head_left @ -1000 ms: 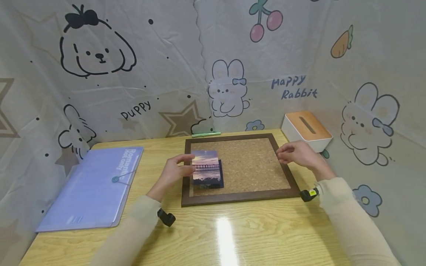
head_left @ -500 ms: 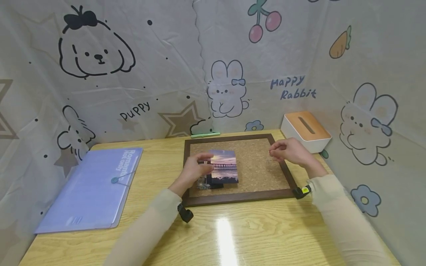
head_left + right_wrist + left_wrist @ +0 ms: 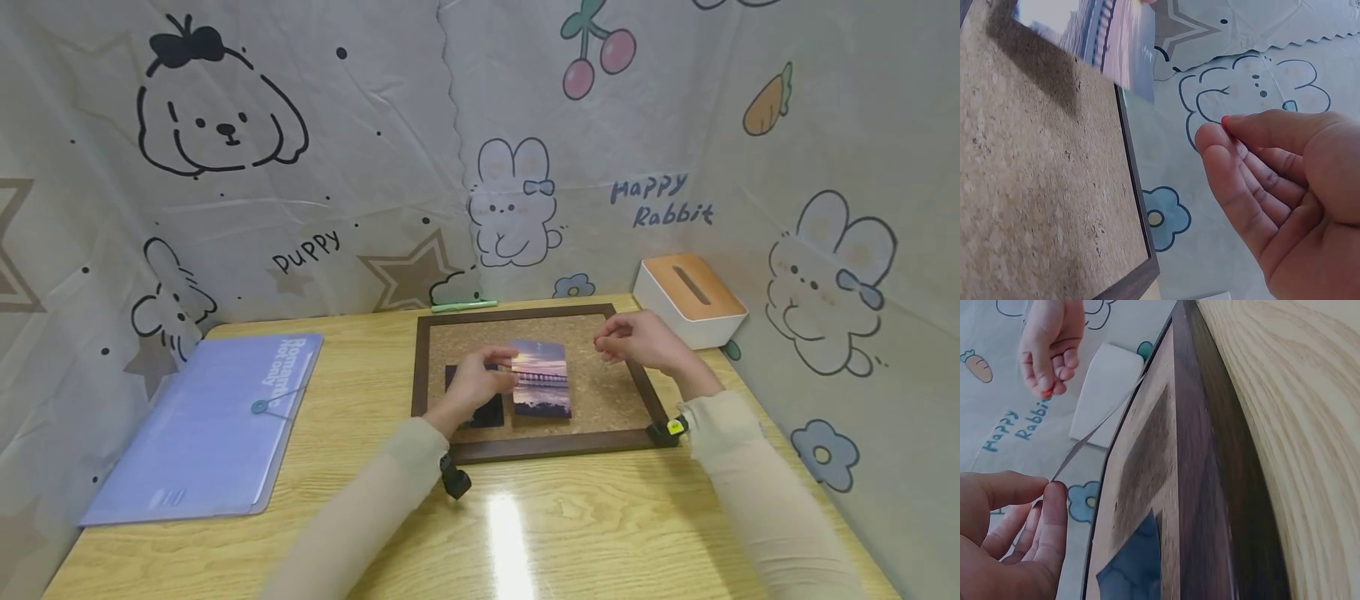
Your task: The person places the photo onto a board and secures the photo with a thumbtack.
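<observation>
My left hand (image 3: 477, 385) pinches the left edge of a sunset photo (image 3: 542, 380) between thumb and fingers. The photo is held above the framed cork board (image 3: 592, 404), and its shadow falls on the cork in the left wrist view. A second, dark picture (image 3: 489, 413) lies at the board's lower left, partly covered by the left hand. Over the board's right side, my right hand (image 3: 648, 340) pinches a small red push pin (image 3: 1225, 120); its fingertips hide most of it. The two hands are apart.
A blue document folder (image 3: 202, 425) lies on the table (image 3: 585, 533) at the left. Behind the board is a green pen (image 3: 465, 306). A white tissue box (image 3: 693, 287) with a wooden lid stands at the back right. Printed cloth surrounds the table.
My left hand has carried the photo rightward over the board, uncovering more of the dark picture. My right hand has moved left, from the frame's right edge to over the cork.
</observation>
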A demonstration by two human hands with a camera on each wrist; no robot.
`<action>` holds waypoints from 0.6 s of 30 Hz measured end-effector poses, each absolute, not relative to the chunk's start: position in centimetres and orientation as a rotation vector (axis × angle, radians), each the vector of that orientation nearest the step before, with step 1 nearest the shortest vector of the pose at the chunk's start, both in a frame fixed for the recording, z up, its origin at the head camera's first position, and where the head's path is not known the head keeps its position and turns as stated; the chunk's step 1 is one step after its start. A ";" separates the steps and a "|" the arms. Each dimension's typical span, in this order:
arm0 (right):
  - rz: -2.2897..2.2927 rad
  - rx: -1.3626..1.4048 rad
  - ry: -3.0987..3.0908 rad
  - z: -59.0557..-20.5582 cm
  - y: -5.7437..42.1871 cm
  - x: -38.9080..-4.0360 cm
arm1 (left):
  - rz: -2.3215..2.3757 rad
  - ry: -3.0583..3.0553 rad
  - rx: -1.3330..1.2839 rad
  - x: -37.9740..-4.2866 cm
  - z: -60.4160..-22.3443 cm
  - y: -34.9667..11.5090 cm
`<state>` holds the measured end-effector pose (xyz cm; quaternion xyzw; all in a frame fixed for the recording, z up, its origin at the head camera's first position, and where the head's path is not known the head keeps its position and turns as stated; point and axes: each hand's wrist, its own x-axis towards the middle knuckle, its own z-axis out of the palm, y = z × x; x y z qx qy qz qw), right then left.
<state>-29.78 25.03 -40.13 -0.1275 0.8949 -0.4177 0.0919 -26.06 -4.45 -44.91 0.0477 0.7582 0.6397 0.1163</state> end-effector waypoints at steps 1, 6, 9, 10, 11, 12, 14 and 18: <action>-1.246 -0.378 2.653 -40.2 25.0 -29.8 | 1.867 2.227 0.143 -26.1 -44.9 -4.2; -1.250 -0.393 2.647 -40.4 24.8 -30.1 | 1.829 2.244 0.152 -26.3 -45.0 -3.0; -1.247 -0.399 2.645 -40.5 24.8 -30.2 | 1.827 2.228 0.155 -26.4 -45.2 -2.3; -1.248 -0.400 2.645 -40.5 24.8 -30.2 | 1.828 2.222 0.156 -26.5 -45.2 -2.1; -1.248 -0.401 2.647 -40.6 24.7 -30.3 | 1.833 2.218 0.162 -26.5 -45.3 -2.0; -1.242 -0.411 2.653 -40.7 24.7 -30.3 | 1.836 2.216 0.163 -26.6 -45.4 -1.8; -1.242 -0.428 2.656 -40.7 24.6 -30.4 | 1.828 2.226 0.165 -26.7 -45.5 -1.6; -1.249 -0.445 2.639 -41.0 24.3 -30.6 | 1.803 2.241 0.157 -26.8 -45.8 -1.2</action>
